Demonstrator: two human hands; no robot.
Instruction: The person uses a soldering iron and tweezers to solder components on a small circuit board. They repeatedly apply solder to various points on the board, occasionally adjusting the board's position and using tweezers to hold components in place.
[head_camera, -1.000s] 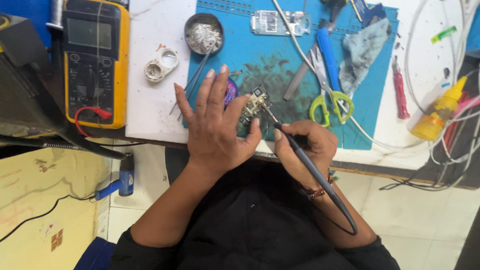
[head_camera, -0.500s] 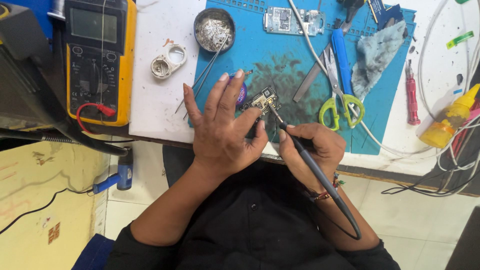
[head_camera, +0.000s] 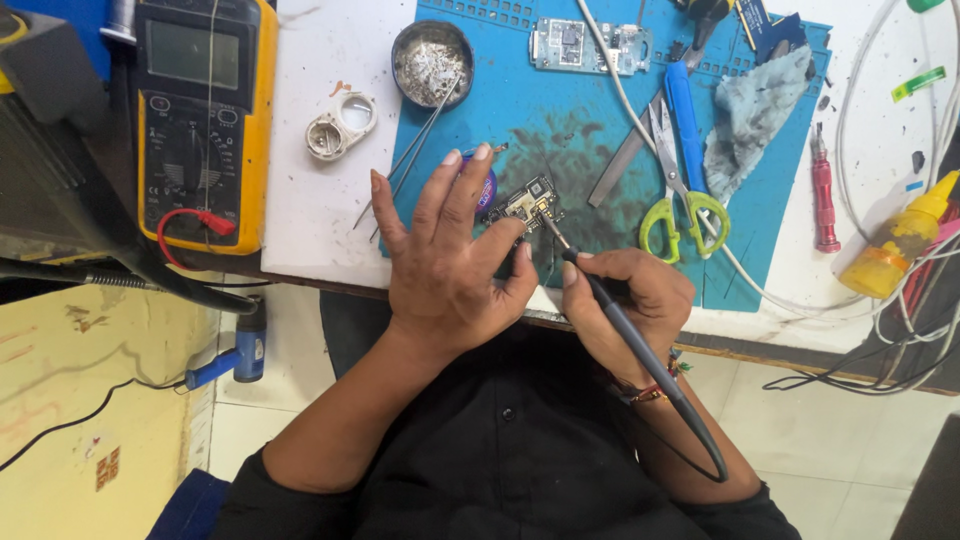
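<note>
Seemingly mid-job, in the head view the left hand (head_camera: 450, 270) presses spread, open fingers on a small circuit board (head_camera: 527, 205) lying on the blue mat (head_camera: 600, 130) near the surface's front edge. The right hand (head_camera: 625, 300) has its grip closed around a slim dark soldering iron (head_camera: 620, 325), its metal tip touching the board; the joint looks unfinished. Beside them lie yellow-handled scissors (head_camera: 680, 190), a round tin (head_camera: 432, 62) of wire wool, and a yellow multimeter (head_camera: 200, 120) at the left edge.
</note>
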